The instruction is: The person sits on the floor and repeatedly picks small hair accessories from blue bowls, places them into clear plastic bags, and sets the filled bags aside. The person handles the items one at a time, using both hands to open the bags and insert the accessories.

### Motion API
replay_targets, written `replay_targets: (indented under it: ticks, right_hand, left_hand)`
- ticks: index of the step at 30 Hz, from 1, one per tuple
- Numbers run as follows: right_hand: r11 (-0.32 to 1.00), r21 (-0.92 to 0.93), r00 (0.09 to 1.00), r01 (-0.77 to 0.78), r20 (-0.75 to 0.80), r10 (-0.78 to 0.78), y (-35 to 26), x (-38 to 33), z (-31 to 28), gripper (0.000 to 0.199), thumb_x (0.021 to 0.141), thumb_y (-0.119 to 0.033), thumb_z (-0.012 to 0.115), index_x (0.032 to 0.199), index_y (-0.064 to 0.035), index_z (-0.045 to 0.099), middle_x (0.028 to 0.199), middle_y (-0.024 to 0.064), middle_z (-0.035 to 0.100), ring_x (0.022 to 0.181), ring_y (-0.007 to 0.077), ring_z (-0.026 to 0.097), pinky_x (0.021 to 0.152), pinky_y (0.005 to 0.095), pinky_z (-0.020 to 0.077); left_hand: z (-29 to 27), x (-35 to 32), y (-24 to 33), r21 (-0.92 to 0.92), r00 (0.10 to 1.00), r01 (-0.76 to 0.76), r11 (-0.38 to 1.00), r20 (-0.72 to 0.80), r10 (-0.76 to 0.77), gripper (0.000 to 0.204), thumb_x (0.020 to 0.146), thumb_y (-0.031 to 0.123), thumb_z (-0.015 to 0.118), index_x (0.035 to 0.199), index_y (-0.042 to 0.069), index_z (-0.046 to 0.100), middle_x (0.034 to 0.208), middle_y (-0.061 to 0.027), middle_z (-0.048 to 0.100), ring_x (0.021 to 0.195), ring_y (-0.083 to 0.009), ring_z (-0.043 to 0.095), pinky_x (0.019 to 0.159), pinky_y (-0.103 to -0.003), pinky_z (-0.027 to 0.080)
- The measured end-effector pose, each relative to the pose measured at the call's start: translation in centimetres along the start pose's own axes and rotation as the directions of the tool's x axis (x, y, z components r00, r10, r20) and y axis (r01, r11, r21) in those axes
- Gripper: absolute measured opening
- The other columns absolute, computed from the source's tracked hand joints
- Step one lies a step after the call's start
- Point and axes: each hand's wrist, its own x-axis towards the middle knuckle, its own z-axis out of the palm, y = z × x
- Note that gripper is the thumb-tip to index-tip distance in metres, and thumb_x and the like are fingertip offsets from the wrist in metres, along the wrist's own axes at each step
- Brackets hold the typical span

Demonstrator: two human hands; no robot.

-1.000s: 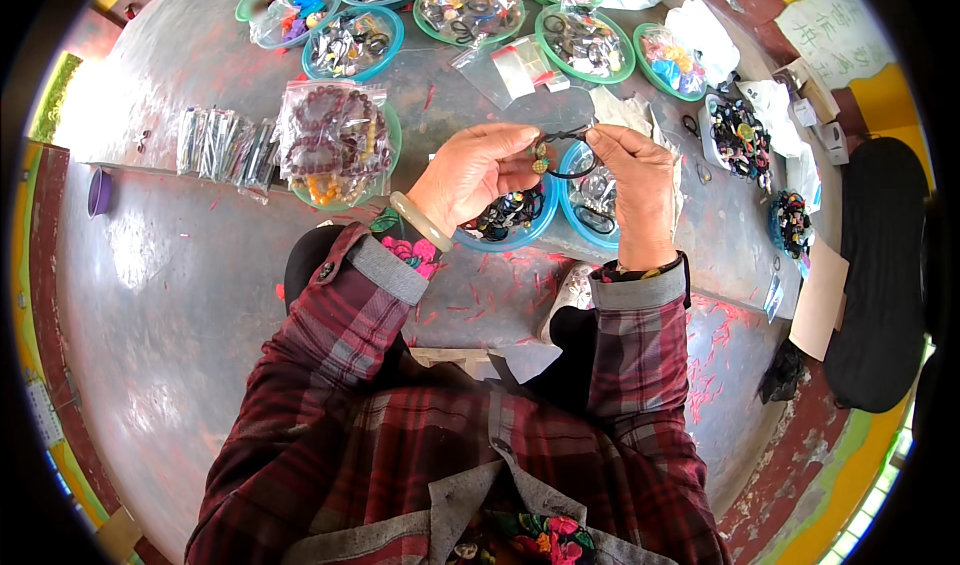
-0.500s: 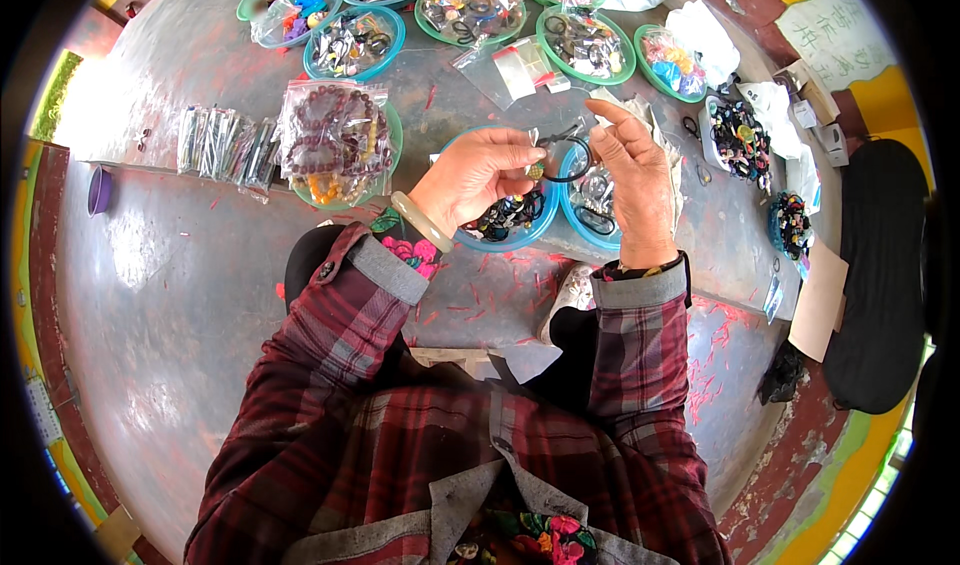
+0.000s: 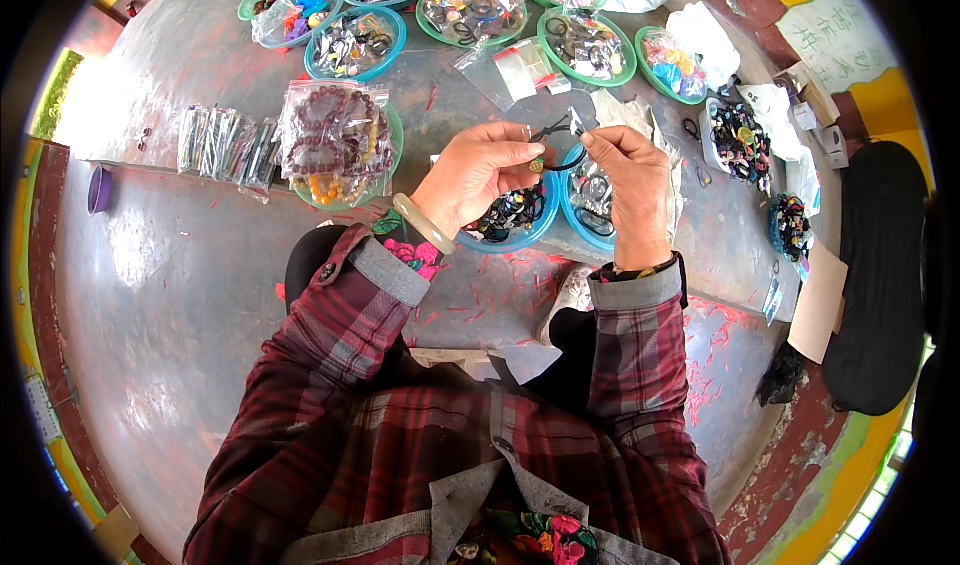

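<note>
Two hands over blue bowl [image 3: 505,227]: left hand [image 3: 480,170] pinches bead [image 3: 537,165], right hand [image 3: 630,180] pinches black cord [image 3: 560,145]; threading step, next needs steady aim.

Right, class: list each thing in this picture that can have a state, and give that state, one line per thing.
Left hand: closed, pinching a small gold bead.
Right hand: fingers pinched on the thin black cord loop.
Thin black cord loop: held up between both hands.
Blue plastic bowl: filled with dark beads.
Clear plastic bag of brown bead bracelets: lying on a green dish.
</note>
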Motion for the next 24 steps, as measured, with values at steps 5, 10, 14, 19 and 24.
replay_targets:
  ticks: [5, 10, 14, 19, 24]
  right_hand:
    - [0.998, 0.069, 1.0, 0.002, -0.001, -0.002, 0.2, 0.0, 0.0, 0.007, 0.08, -0.006, 0.065, 0.082, 0.0004, 0.064, 0.071, -0.0034, 0.056, 0.066, 0.0035, 0.046, 0.059, 0.0178, 0.0364]
    - [0.975, 0.215, 0.993, -0.052, 0.112, 0.028, 0.8, 0.3, -0.3, 0.006, 0.082, -0.006, 0.061, 0.083, -0.0004, 0.06, 0.074, -0.0027, 0.056, 0.069, 0.0049, 0.047, 0.065, 0.0183, 0.0371]
    - [0.957, 0.278, 0.988, -0.083, 0.146, 0.043, 1.0, 0.4, -0.4, 0.004, 0.083, -0.005, 0.059, 0.083, -0.001, 0.058, 0.074, -0.0019, 0.055, 0.07, 0.0066, 0.049, 0.066, 0.0195, 0.0381]
    - [0.984, 0.177, 0.994, 0.005, 0.109, -0.025, 1.1, 0.4, -0.2, 0.003, 0.085, -0.003, 0.056, 0.084, -0.0003, 0.056, 0.074, 0.0006, 0.056, 0.069, 0.0078, 0.05, 0.066, 0.021, 0.0405]
    - [0.997, 0.001, 0.994, 0.078, 0.079, -0.077, 0.8, 0.4, 0.2, 0.005, 0.086, -0.004, 0.054, 0.088, 0.0006, 0.054, 0.073, 0.0035, 0.058, 0.068, 0.0093, 0.053, 0.064, 0.0216, 0.0424]
  left_hand:
    - [-0.2, 0.2, -0.2, 0.002, 1.0, -0.006, 1.0, -0.003, 0.006, 0.016, 0.083, 0.002, 0.058, 0.099, -0.002, 0.056, 0.095, -0.0175, 0.063, 0.081, -0.022, 0.064, 0.067, -0.027, 0.056]
    - [-0.2, 0.2, -0.3, 0.001, 1.0, -0.012, 1.0, -0.013, 0.012, 0.015, 0.083, 0.002, 0.058, 0.097, -0.002, 0.057, 0.094, -0.016, 0.063, 0.079, -0.0208, 0.064, 0.066, -0.027, 0.056]
    - [0.0, 0.1, -0.1, -0.007, 1.0, -0.004, 1.0, 0.006, 0.004, 0.013, 0.083, 0.002, 0.058, 0.095, -0.002, 0.057, 0.092, -0.0143, 0.063, 0.075, -0.0198, 0.064, 0.064, -0.028, 0.056]
    - [0.0, 0.0, -0.1, -0.026, 1.0, 0.004, 1.0, -0.011, -0.004, 0.014, 0.083, 0.002, 0.058, 0.097, -0.002, 0.056, 0.089, -0.0128, 0.063, 0.073, -0.019, 0.064, 0.063, -0.027, 0.057]
    - [0.1, 0.0, 0.0, -0.015, 1.0, 0.016, 1.0, 0.014, -0.016, 0.018, 0.084, 0.002, 0.057, 0.101, -0.002, 0.055, 0.091, -0.013, 0.062, 0.074, -0.0189, 0.064, 0.064, -0.027, 0.056]
